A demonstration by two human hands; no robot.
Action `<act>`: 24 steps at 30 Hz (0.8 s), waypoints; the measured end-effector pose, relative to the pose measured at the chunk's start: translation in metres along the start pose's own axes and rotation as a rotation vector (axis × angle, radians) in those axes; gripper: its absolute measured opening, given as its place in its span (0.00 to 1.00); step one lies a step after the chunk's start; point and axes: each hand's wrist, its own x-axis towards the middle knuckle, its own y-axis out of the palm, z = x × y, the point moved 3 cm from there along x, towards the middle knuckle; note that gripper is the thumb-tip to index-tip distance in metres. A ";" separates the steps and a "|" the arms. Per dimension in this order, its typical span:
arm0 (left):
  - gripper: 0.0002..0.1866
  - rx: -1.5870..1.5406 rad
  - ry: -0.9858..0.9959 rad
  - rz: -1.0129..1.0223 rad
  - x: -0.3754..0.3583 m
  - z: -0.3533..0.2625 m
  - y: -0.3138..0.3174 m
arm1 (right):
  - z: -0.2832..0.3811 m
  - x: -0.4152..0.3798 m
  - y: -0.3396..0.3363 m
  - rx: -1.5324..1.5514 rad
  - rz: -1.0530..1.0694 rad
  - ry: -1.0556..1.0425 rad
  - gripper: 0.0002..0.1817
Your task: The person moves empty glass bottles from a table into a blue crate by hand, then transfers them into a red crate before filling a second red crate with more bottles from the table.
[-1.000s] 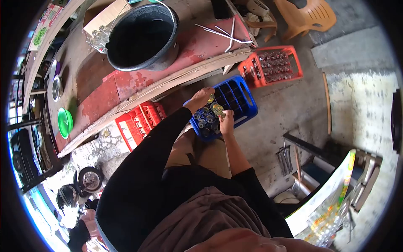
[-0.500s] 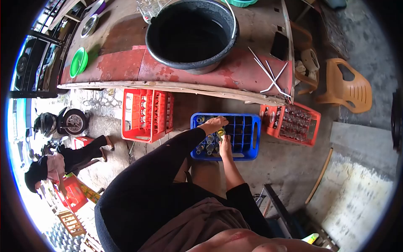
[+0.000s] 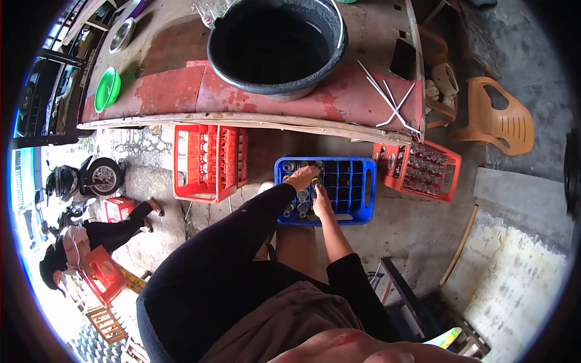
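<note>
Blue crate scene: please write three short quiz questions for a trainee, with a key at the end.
1. Multiple choice: what stands on the table? (a) a chair (b) a black bucket (c) a motorbike
2. True or false: the left hand and the right hand are both over the blue crate.
3. Fill in: most bottles in the blue crate sit toward the picture's ____ side.
Key: 1 b; 2 true; 3 left.

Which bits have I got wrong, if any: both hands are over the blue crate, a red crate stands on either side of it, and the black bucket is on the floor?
Only the bucket's place: the head view shows the bucket on the table. The left hand and right hand are indeed over the blue crate, with a red crate on either side.
</note>
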 end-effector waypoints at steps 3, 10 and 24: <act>0.18 -0.071 -0.045 0.124 -0.019 0.005 -0.009 | -0.021 -0.016 0.021 -0.010 0.052 0.061 0.26; 0.13 -0.016 -0.124 0.175 -0.085 0.043 -0.053 | -0.034 -0.085 0.010 0.018 0.045 0.294 0.16; 0.12 -0.025 0.217 0.369 -0.060 0.025 -0.079 | 0.066 -0.262 -0.035 0.549 -0.633 0.857 0.18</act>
